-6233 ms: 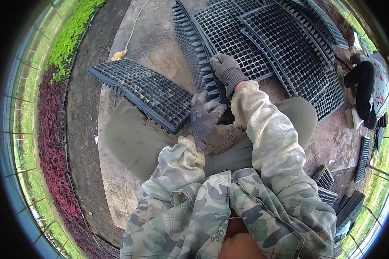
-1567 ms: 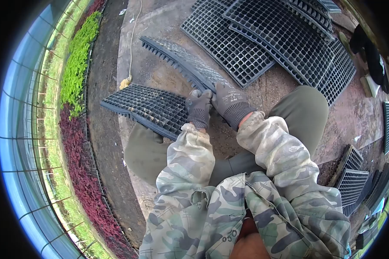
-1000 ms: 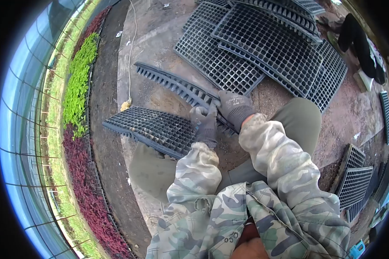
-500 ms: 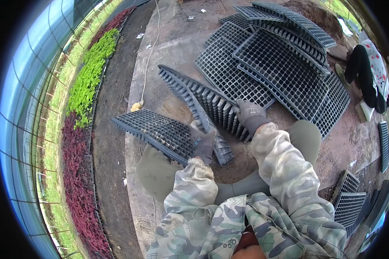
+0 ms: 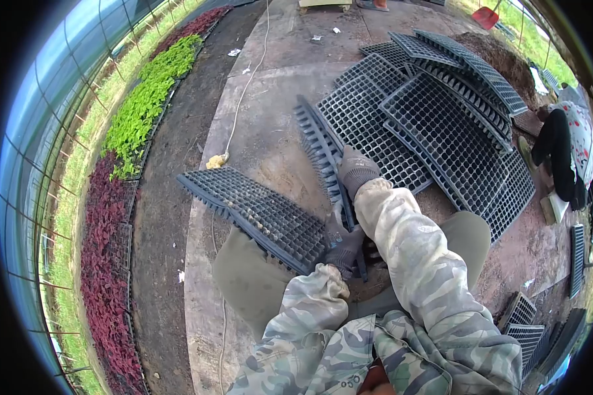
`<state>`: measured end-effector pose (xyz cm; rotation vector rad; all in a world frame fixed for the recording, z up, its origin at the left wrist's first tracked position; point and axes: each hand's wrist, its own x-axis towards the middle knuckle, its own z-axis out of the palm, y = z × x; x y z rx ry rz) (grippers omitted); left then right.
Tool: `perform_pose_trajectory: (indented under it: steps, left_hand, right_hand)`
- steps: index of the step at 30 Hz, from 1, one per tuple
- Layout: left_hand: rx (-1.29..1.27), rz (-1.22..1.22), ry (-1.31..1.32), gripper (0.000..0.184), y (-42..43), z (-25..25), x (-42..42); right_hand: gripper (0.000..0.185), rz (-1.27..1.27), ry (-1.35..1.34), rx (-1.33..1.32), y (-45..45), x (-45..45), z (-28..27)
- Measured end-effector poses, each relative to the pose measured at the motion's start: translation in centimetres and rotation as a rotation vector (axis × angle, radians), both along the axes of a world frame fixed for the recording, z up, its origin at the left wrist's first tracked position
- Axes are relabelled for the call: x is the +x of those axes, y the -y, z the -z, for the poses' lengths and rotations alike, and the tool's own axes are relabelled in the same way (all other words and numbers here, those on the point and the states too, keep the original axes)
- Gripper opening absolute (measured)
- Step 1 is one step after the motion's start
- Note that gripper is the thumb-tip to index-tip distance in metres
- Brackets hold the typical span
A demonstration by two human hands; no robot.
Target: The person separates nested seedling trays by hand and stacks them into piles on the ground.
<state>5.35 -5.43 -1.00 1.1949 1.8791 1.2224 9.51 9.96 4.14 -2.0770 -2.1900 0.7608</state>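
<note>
Both my hands wear grey gloves. My left hand [image 5: 342,242] is closed on the near part of an upright black cell tray [image 5: 321,155], which stands on edge between my legs. Higher up, my right hand [image 5: 358,170] is wrapped round the right side of that tray. Whether one tray or more are held together I cannot tell. Beside my left hand, a soil-specked cell tray [image 5: 257,209] rests tilted over my left leg, cells upward. Just beyond my right hand lies a spread pile of dark trays [image 5: 441,141].
A person [image 5: 560,148] crouches at the right. More trays [image 5: 524,329] lie at the lower right. A pale cord [image 5: 247,89] with a yellowish lump [image 5: 216,161] runs along the ground. Green plants [image 5: 141,108] and dark red plants [image 5: 105,263] line the left. A red shovel [image 5: 485,18] is at the top.
Half a second ago two trays were spread apart, one in each hand. Now they appear closed together and stand more upright. My right hand has moved in toward my left; the camera view has shifted.
</note>
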Motion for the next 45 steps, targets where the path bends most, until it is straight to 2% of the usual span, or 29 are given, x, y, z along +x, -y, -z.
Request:
perform_pose_trajectory:
  steps: [2,3,6,7,13,16,19,22,24,26,28,30,32,42,45]
  left_hand:
    - [-0.074,0.020,-0.158,0.070,-0.1,0.7,-0.4]
    - [-0.049,0.012,-0.052,0.072,-0.3,1.0,-0.9]
    - [-0.050,0.101,0.052,0.071,0.1,0.2,-2.1]
    - [0.011,0.072,-0.006,0.068,0.5,1.1,-2.0]
    - [-0.028,0.152,0.003,0.064,2.2,-0.7,-2.4]
    - [-0.064,0.162,-0.068,0.061,2.2,0.0,-2.9]
    - [-0.124,0.193,0.038,0.064,1.8,0.7,-2.2]
    - [0.015,0.084,0.135,0.065,1.0,3.2,-0.8]
    - [0.070,-0.016,-0.051,0.060,0.6,3.8,-0.5]
    - [0.025,-0.032,-0.090,0.055,0.5,3.5,-1.1]
    - [0.077,-0.114,0.358,0.048,0.6,3.3,-1.6]
    - [0.098,-0.141,0.299,0.045,1.0,4.3,-2.8]
    - [-0.024,-0.147,0.382,0.046,1.5,4.2,-3.5]
    - [0.033,-0.161,0.448,0.049,2.4,2.3,-2.8]
    - [0.033,-0.243,0.569,0.060,3.2,0.8,-3.2]
  right_hand:
    - [0.043,0.062,-0.072,-0.014,-1.6,0.6,0.9]
    - [0.044,0.084,-0.073,0.010,-2.2,1.2,1.1]
    - [0.044,0.137,-0.024,0.020,-3.7,4.2,2.5]
    - [0.044,0.163,-0.043,0.039,-4.1,5.2,3.0]
    - [0.044,0.268,-0.125,-0.003,-5.0,8.6,5.8]
    - [0.043,0.262,-0.162,0.041,-3.6,9.0,4.7]
    - [0.040,0.164,-0.239,-0.006,-2.1,7.3,3.2]
    - [0.039,0.078,-0.216,0.018,0.7,4.4,1.9]
    - [0.038,0.072,-0.165,-0.007,1.5,3.2,0.6]
    - [0.038,0.019,-0.238,-0.019,1.3,3.8,-0.3]
    - [0.039,0.127,-0.297,0.100,0.4,4.2,1.4]
    - [0.041,0.164,-0.291,0.042,-0.9,5.6,2.3]
    - [0.042,0.205,-0.238,-0.014,-2.1,6.6,3.0]
    - [0.039,0.174,-0.221,0.036,-0.7,5.6,3.3]
    - [0.037,0.184,-0.320,0.033,-1.7,7.5,4.0]
